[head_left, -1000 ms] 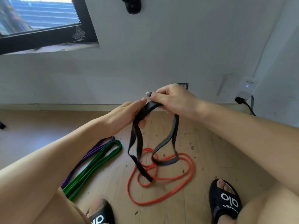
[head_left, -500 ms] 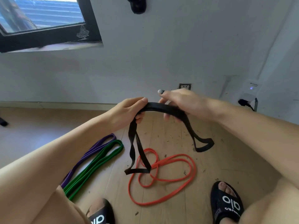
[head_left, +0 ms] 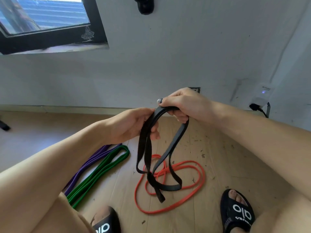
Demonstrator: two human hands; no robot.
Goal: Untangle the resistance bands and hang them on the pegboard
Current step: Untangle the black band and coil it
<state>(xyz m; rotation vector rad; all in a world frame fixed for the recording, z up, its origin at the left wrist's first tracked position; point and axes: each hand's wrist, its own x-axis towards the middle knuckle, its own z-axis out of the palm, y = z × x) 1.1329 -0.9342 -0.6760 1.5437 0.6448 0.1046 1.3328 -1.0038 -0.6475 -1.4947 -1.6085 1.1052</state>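
Note:
A black resistance band [head_left: 144, 148] hangs folded from both my hands above the floor. My left hand [head_left: 133, 125] grips its left strands and my right hand [head_left: 181, 103] grips the top fold; the two hands are close together. The band's loops dangle down over a thin red band [head_left: 200, 182] that lies looped and twisted on the wooden floor. Left of it a green band [head_left: 101, 172] and a purple band [head_left: 87, 165] lie folded side by side. No pegboard shows in this view.
A dark peg or hook [head_left: 145, 5] sticks out of the white wall at the top. A window [head_left: 45, 19] is at upper left, and a plugged-in device [head_left: 262, 96] at right. My feet in black slippers [head_left: 239, 214] stand near the red band.
My hands have come back together, folding the black band. Its right-hand loop, held out to the right half a second ago, now hangs down over the red band.

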